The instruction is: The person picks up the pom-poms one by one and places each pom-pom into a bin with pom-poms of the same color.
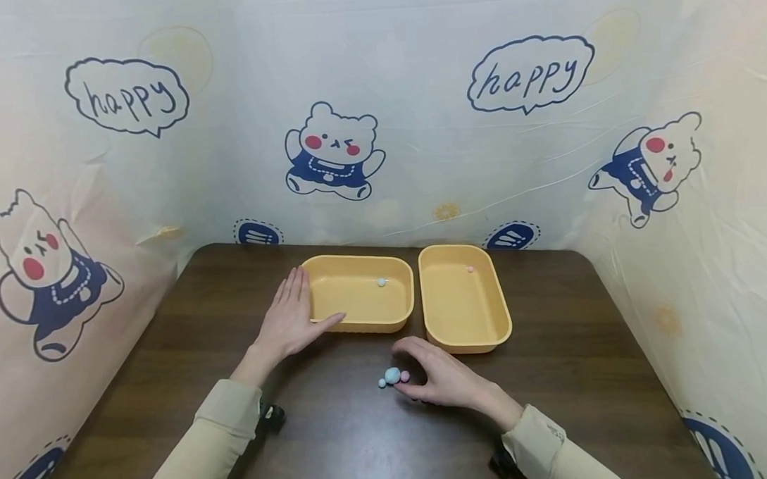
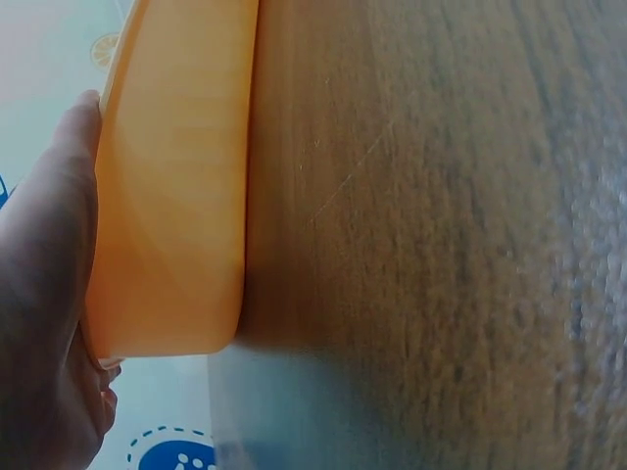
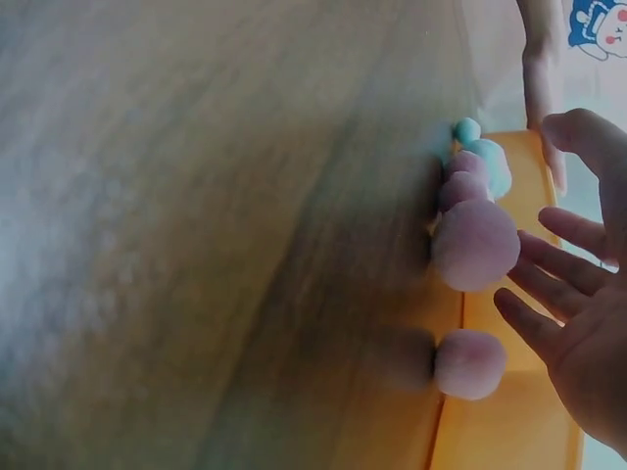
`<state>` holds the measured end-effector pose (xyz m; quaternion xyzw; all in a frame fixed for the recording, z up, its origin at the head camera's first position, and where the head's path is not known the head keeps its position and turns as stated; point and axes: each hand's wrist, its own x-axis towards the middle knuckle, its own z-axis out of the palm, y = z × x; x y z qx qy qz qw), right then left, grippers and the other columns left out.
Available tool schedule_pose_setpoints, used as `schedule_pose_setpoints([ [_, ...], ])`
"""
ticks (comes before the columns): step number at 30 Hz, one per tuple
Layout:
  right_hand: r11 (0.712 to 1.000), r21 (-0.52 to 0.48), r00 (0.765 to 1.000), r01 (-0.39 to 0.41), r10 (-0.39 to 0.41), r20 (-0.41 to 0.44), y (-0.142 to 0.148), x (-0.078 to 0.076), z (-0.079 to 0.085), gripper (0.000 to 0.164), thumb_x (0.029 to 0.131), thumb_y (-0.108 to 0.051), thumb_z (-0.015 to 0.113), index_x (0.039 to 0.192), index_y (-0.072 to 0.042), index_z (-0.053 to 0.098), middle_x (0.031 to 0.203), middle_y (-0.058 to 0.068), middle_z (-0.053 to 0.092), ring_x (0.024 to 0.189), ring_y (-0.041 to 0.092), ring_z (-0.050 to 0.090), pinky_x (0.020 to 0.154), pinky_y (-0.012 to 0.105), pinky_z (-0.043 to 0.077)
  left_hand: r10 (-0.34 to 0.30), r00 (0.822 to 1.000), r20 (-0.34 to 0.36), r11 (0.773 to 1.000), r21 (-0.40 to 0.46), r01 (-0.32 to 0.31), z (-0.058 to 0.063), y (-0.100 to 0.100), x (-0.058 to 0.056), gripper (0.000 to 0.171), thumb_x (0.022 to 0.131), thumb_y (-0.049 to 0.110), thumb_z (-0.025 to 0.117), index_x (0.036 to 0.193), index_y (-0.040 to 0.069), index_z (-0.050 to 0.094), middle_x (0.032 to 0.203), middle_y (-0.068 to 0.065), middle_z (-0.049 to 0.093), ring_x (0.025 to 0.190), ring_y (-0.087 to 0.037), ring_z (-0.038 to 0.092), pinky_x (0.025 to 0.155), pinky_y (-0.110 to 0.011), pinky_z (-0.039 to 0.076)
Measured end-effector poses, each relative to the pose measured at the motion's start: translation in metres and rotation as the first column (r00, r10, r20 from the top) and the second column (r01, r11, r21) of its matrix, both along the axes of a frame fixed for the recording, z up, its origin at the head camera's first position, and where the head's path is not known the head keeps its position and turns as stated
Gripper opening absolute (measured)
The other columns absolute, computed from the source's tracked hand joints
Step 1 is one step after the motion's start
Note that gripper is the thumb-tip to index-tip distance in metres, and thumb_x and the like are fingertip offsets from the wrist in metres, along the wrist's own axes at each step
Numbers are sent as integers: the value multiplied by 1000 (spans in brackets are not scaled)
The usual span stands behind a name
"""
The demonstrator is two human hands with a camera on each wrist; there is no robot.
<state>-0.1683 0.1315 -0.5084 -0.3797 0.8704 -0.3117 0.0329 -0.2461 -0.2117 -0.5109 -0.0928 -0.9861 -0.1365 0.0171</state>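
Observation:
My left hand [image 1: 290, 317] rests on the left end of a wide yellow tray [image 1: 344, 290], fingers straight and thumb along its front rim. In the left wrist view that hand lies against the tray's side [image 2: 176, 196]. My right hand [image 1: 445, 377] hovers around a small cluster of matte balls on the table, fingers spread and bent, holding nothing. The cluster has a larger light blue ball [image 1: 392, 375], a small blue ball [image 1: 382, 383] and a pink ball [image 1: 404, 375]. The right wrist view shows more pink balls, including a big one [image 3: 476, 245] near the fingertips and one apart [image 3: 470, 363].
Right of the wide tray stands a second yellow tray [image 1: 462, 307], turned lengthwise, with a small pink ball [image 1: 470, 269] inside. A light blue ball [image 1: 381, 282] lies in the wide tray. A printed curtain [image 1: 419, 161] surrounds the dark wooden table [image 1: 340, 445].

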Motion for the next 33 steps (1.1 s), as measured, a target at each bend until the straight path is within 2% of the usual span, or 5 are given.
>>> schedule_pose_setpoints([
  [7, 998, -66, 1000, -24, 24, -1, -2, -3, -8, 48, 93, -22, 87, 132, -5, 65, 128, 5, 68, 119, 16, 65, 108, 37, 58, -4, 1000, 6, 1000, 6, 4, 0, 0, 0, 132, 93, 89, 51, 173, -7, 6, 184, -25, 4, 173, -45, 8, 141, -60, 13],
  [18, 994, -108, 990, 4, 11, 138, -3, -8, -14, 40, 94, -17, 87, 127, -6, 67, 122, 6, 69, 111, 19, 68, 99, 32, 60, -15, 1000, 2, 1000, 13, 15, 1, 0, 1, 131, 94, 88, 51, 172, -8, 7, 184, -27, 6, 172, -46, 8, 141, -61, 12],
  [25, 990, -141, 992, -23, 39, 116, -4, -12, -20, 37, 91, -15, 87, 120, -6, 67, 115, 7, 69, 104, 18, 68, 93, 27, 60, -17, 1000, 11, 1000, 20, 17, 4, 0, 1, 131, 94, 88, 51, 172, -7, 5, 184, -27, 4, 173, -46, 7, 141, -61, 12],
  [30, 979, -190, 997, -70, 73, 10, -3, -16, -31, 31, 92, -16, 85, 115, -6, 66, 109, 4, 67, 98, 11, 65, 86, 22, 57, -17, 1000, 16, 1000, 17, 17, 4, 0, 1, 131, 95, 88, 51, 172, -7, 5, 184, -27, 4, 173, -46, 6, 141, -61, 11],
  [33, 981, -186, 998, -57, 64, 28, -5, -15, -30, 31, 90, -16, 86, 113, -8, 67, 108, 2, 67, 98, 9, 64, 87, 21, 57, -19, 1000, 15, 1000, 16, 19, 4, 0, 1, 131, 95, 87, 51, 172, -8, 5, 184, -27, 4, 173, -46, 7, 141, -61, 11],
])
